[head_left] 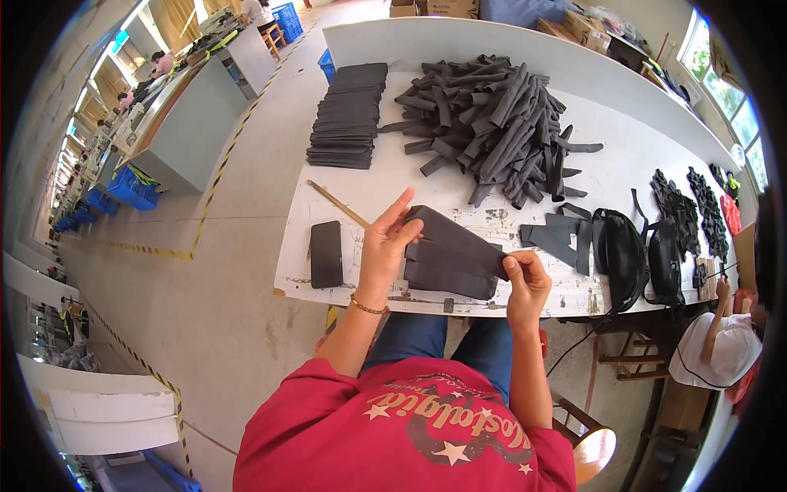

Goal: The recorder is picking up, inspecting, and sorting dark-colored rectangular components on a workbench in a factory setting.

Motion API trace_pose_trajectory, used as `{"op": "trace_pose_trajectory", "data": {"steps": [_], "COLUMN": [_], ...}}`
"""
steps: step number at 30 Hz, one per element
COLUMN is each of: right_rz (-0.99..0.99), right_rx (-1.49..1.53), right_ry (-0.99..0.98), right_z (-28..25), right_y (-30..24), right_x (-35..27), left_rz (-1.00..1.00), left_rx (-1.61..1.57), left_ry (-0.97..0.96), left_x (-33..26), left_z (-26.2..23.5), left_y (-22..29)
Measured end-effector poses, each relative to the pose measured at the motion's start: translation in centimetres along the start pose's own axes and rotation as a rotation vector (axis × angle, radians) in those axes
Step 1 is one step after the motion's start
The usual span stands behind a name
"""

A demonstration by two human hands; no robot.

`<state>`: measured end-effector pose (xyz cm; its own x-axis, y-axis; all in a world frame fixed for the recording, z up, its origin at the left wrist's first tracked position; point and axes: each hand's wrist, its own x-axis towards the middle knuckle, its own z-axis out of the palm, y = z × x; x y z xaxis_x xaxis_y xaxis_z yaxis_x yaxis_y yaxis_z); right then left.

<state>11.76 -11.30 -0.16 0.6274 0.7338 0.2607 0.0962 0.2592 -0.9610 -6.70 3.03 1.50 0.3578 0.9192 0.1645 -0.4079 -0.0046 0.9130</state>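
A flat dark grey fabric piece (455, 238) is stretched between my two hands above the white table. My left hand (388, 239) grips its far left end with the thumb on top, the index finger raised. The near right corner is pinched between the thumb and fingers of my right hand (527, 287). Under the held piece lie more dark fabric pieces (451, 284), partly covered, near the table's front edge. Left of my left hand rest a black phone (326, 255) and a thin wooden stick (338, 203).
Rows of stacked dark fabric pieces (348, 115) and a large heap of dark rolled strips (492, 123) fill the table's back. To the right are flat dark pieces (566, 238) and black bags (619, 261). Another person (715, 348) sits at the far right. A stool (592, 451) stands behind me.
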Motion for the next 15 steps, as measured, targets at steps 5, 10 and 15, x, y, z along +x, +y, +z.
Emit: {"op": "trace_pose_trajectory", "data": {"steps": [5,10,15], "right_rz": [0.003,0.043,0.062], "right_rx": [0.026,0.049,0.109], "right_ry": [0.004,-0.006,-0.014], "right_z": [-0.1,-0.6,-0.8], "right_y": [0.2,0.8,1.2], "right_x": [-0.2,-0.2,0.1], "left_rz": [0.014,-0.034,-0.139], "left_rx": [-0.302,-0.057,0.072], "left_ry": [0.078,-0.150,-0.444], "left_x": [0.6,0.6,1.7], "left_z": [-0.1,-1.9,-3.1], "left_y": [0.2,1.2,2.1]}}
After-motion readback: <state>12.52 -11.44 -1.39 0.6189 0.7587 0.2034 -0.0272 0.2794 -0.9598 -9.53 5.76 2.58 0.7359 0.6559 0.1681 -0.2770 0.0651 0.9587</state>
